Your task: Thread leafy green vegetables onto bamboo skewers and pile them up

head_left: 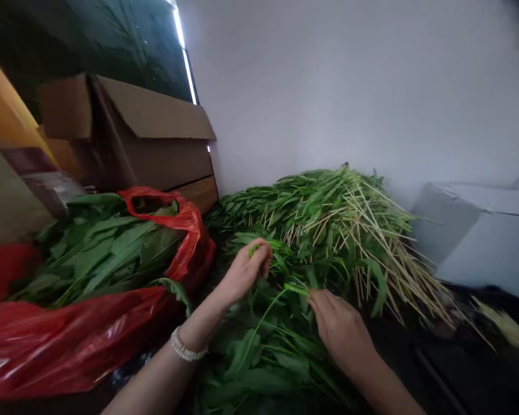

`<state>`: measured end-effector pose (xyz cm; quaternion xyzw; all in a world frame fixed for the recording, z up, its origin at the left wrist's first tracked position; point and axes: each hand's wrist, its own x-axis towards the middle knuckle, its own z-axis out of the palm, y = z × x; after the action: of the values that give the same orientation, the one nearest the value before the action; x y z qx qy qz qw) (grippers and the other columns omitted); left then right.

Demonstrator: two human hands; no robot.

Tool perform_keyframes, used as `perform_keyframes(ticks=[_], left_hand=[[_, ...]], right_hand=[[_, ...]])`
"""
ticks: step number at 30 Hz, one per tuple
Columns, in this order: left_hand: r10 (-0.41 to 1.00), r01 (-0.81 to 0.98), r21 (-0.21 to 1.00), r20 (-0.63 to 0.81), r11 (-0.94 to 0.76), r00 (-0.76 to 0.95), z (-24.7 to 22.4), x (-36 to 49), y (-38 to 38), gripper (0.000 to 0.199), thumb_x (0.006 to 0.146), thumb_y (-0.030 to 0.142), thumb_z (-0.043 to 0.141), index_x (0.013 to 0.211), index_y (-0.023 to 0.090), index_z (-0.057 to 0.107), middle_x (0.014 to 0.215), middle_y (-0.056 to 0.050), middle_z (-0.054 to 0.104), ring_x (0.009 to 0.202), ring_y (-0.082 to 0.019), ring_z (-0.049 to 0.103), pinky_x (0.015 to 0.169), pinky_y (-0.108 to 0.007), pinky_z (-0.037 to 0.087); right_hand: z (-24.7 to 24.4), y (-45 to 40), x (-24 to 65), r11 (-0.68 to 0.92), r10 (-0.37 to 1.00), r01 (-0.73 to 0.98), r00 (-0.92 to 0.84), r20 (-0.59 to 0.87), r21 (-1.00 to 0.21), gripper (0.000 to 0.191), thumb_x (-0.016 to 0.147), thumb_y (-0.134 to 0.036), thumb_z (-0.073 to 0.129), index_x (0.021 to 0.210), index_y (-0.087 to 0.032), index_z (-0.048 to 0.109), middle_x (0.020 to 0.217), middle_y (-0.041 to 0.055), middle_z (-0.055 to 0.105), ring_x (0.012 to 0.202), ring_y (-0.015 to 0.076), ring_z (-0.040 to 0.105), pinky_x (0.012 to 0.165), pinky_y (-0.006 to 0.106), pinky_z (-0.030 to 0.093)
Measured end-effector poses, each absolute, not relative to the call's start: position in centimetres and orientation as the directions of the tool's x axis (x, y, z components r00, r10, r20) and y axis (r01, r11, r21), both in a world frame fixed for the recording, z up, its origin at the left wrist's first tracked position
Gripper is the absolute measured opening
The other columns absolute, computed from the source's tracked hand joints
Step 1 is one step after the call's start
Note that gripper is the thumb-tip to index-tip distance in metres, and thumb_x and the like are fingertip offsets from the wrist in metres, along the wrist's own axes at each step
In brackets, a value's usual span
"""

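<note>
My left hand (249, 266), a pale beaded bracelet (187, 346) on its wrist, is curled closed, with a bit of bright green showing between the fingers. Lower and to the right, my right hand (335, 323) pinches light green plant stems (297, 288) at their ends. Below both hands lies a heap of leafy green stalks (268, 357). Behind them rises a larger pile of leafy stalks (320, 202), its pale cut stems fanning out to the right. Motion blurs some finger detail.
At left, a red plastic bag (194, 230) stands open, full of broad green leaves (108, 248). Behind it is an open cardboard box (164, 161). A pale wall (350, 86) closes off the back, and a white box (488, 242) sits at right.
</note>
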<state>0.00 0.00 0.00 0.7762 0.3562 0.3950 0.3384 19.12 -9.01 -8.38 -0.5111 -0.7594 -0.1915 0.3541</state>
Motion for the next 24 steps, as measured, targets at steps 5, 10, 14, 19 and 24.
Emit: perform_keyframes(ticks=[5, 10, 14, 19, 24], left_hand=[[0.585, 0.435, 0.419, 0.355, -0.797, 0.729, -0.4, 1.1, -2.3, 0.022, 0.086, 0.039, 0.059, 0.095, 0.019, 0.062, 0.088, -0.001, 0.062, 0.083, -0.016, 0.058, 0.074, -0.024, 0.044], [0.523, 0.545, -0.012, 0.265, -0.839, 0.810, -1.7, 1.5, -2.6, 0.015, 0.089, 0.030, 0.053, 0.093, 0.019, 0.062, 0.098, -0.006, 0.061, 0.084, -0.020, 0.058, 0.069, -0.028, 0.045], [0.437, 0.464, -0.100, 0.211, -0.880, 0.874, -1.8, 1.3, -2.4, 0.013, 0.087, 0.026, 0.057, 0.098, 0.019, 0.058, 0.091, -0.003, 0.063, 0.084, -0.020, 0.057, 0.072, -0.029, 0.045], [0.413, 0.442, -0.160, 0.188, -0.882, 0.891, -1.7, 1.5, -2.5, 0.023, 0.078, 0.034, 0.067, 0.086, 0.016, 0.056, 0.088, -0.006, 0.063, 0.082, -0.022, 0.056, 0.070, -0.030, 0.045], [0.484, 0.502, 0.010, 0.284, -0.865, 0.828, -3.0, 2.1, -2.4, 0.013, 0.077, 0.027, 0.063, 0.074, 0.018, 0.054, 0.078, -0.003, 0.061, 0.076, -0.020, 0.054, 0.070, -0.029, 0.043]], right_hand=[[-8.7, -9.1, 19.4, 0.357, 0.652, 0.934, -0.242, 0.718, -0.009, 0.022, 0.099, -0.021, 0.035, 0.094, -0.017, 0.056, 0.071, 0.0021, 0.056, 0.061, 0.0148, 0.051, 0.061, 0.028, 0.033], [-8.7, -9.2, 18.9, 0.371, 0.676, 0.928, -0.248, 0.694, -0.029, 0.022, 0.099, -0.020, 0.035, 0.090, -0.018, 0.055, 0.071, 0.0020, 0.055, 0.065, 0.0160, 0.052, 0.064, 0.030, 0.033], [-8.5, -9.2, 18.9, 0.364, 0.697, 0.930, -0.230, 0.679, -0.059, 0.023, 0.099, -0.022, 0.034, 0.087, -0.019, 0.053, 0.071, 0.0016, 0.055, 0.064, 0.0163, 0.051, 0.063, 0.030, 0.031], [-8.6, -9.2, 18.8, 0.362, 0.734, 0.931, -0.255, 0.630, -0.044, 0.026, 0.099, -0.019, 0.031, 0.081, -0.020, 0.050, 0.069, 0.0014, 0.053, 0.062, 0.0168, 0.049, 0.062, 0.030, 0.030], [-8.9, -9.2, 18.4, 0.365, 0.751, 0.929, -0.256, 0.609, -0.061, 0.027, 0.097, -0.012, 0.028, 0.080, -0.021, 0.047, 0.068, 0.0007, 0.052, 0.060, 0.0159, 0.049, 0.061, 0.030, 0.030]])
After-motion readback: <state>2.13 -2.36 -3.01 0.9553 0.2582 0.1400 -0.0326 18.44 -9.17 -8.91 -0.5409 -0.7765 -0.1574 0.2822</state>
